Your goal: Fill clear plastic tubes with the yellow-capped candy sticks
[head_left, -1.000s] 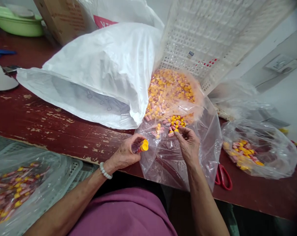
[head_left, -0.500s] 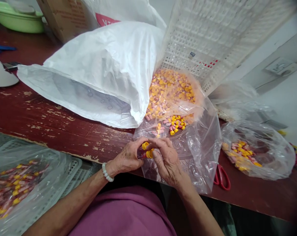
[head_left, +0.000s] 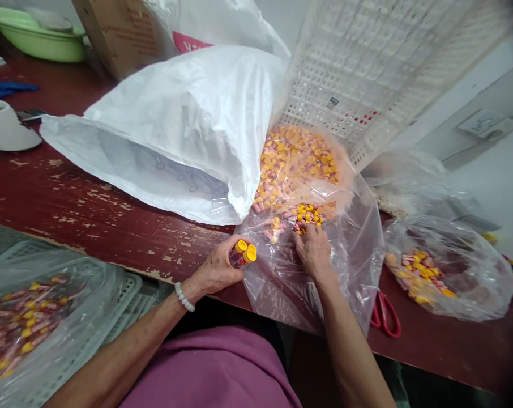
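Left hand clamps yellow-capped tubes | right hand dips into capped pieces, grip unclear | scissors right of that grip

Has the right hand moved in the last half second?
Yes: the right hand has moved forward and right, from beside the left hand to the yellow caps.

The red table has chipped paint. On it are a green tub far left, maybe a blue cloth, a white sack, a clear bag and, near right, red scissors.
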A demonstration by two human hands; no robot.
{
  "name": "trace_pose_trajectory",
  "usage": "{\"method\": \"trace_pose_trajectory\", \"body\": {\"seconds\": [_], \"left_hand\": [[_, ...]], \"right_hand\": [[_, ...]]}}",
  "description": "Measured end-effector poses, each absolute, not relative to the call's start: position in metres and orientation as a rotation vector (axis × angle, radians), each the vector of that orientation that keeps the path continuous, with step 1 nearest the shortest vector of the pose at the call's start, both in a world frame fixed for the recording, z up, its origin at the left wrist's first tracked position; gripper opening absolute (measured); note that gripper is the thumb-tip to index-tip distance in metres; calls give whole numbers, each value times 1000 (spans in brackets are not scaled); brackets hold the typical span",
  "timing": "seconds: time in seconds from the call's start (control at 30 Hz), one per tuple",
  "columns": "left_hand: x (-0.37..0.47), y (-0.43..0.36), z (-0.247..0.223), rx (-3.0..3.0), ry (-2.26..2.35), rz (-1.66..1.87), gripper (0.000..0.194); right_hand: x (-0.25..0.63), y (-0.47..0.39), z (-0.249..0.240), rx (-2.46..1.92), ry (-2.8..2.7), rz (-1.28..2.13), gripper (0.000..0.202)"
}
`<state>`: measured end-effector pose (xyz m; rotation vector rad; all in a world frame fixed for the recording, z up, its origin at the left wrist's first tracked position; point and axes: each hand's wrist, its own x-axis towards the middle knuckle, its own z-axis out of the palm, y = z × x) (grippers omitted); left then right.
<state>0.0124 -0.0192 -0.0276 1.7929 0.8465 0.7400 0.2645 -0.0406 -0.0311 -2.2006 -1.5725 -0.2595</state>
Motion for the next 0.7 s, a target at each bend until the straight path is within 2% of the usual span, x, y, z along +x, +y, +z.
{"method": "trace_pose_trajectory", "body": {"seconds": [0.1, 0.2, 0.3, 0.37, 0.53, 0.7], "left_hand": [[13, -21, -30, 1834, 866, 758, 54], [13, -21, -32, 1869, 891, 750, 60], [14, -21, -31, 1878, 892, 736, 64], [16, -21, -29, 1894, 865, 736, 65], [21, -24, -26, 1944, 794, 776, 58], [18, -25, -29, 1956, 800, 807, 52]], "right_hand": [[280, -32, -44, -2272, -1637, -310, 28], [275, -39, -36, -2175, -1474, -254, 27], [246, -58, -5, -1864, -1393, 12, 28], [218, -73, 19, -1596, -1569, 225, 25], [160, -92, 44, -1328, -1957, 298, 31], [153, -93, 38, -1345, -1921, 207, 40]]}}
